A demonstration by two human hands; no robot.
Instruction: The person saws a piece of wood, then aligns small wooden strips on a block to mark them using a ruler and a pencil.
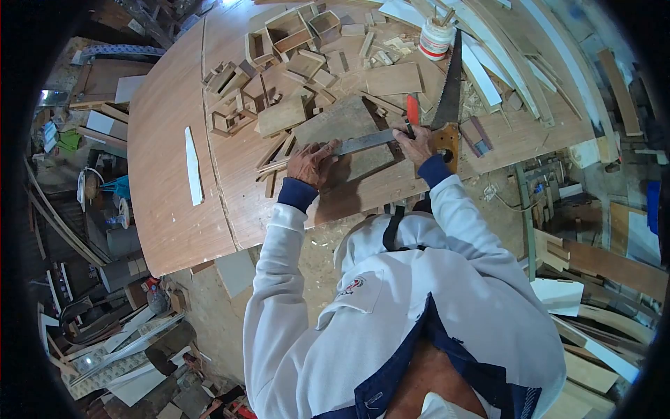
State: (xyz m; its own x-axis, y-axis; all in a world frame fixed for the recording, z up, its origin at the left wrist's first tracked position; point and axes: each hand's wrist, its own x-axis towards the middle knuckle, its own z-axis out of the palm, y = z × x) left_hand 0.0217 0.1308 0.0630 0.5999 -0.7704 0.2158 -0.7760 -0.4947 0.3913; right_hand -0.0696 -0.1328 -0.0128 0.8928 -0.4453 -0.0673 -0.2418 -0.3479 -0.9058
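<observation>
A flat metal ruler (366, 142) spans between my two hands, over a grey-brown wooden board (349, 122) on the table. My left hand (313, 165) is closed at the ruler's left end. At the other end my right hand (417, 145) is closed, fingers around the ruler's tip, with a short dark slim piece sticking up by them. Thin wooden strips (273, 165) lie just left of my left hand. Right beside my right hand is a handsaw (450, 87) with a wooden handle, its blade pointing away. A red object (412, 109) lies just beyond my right fingers.
Small wooden boxes (289, 31) and several offcuts cover the table's far middle. A white tub (435, 40) with sticks stands behind the saw. Long boards (513, 59) are stacked at the right. A white strip (192, 166) lies on the tabletop (164, 181) at left.
</observation>
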